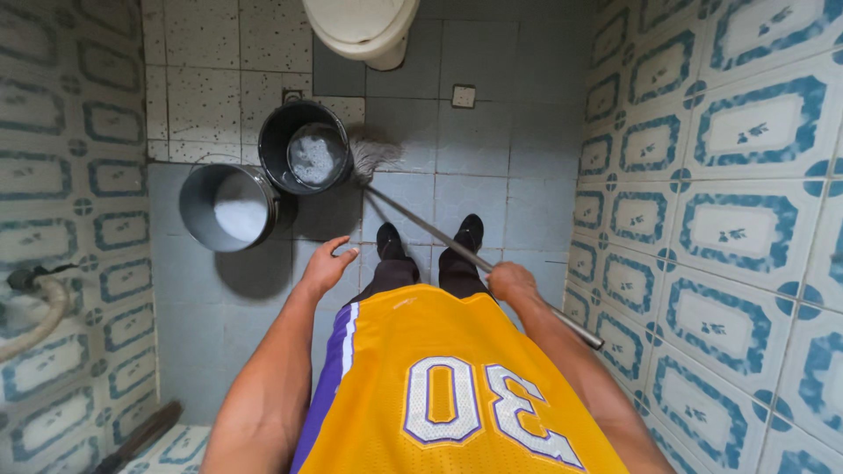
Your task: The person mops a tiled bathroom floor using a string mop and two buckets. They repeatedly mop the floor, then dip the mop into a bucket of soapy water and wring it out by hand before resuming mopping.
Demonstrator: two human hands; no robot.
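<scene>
A single camera sits on the person's head and looks steeply down along the body to the tiled floor (492, 140), so the chest fills the near bottom edge and the feet stand mid-frame. The far end of the view reaches the toilet (362, 28) at the top, and tiled walls close in at left and right. It is near enough that both forearms run in from below.

A small home bathroom: a white toilet (362, 31) stands against the far wall, patterned blue-and-white tiles (729, 202) cover the walls beside it, and two buckets (263, 180) sit on the grey floor just before it.
</scene>
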